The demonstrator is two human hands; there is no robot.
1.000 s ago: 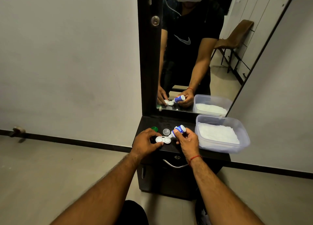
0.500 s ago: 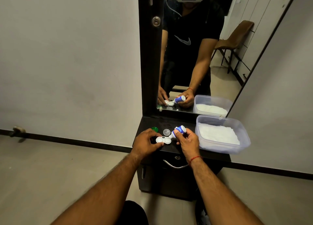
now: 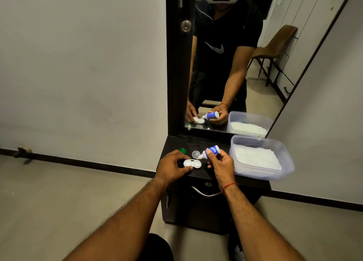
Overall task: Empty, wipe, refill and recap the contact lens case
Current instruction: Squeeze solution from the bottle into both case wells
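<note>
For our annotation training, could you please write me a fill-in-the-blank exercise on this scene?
The left hand steadies the white two-well plastic lens case on a cabinet top coloured ____.
The right hand tips a small white plastic bottle whose label is ____.
The round plastic cap beside the clear round cap is coloured ____.
Missing: black; blue; green.
</note>
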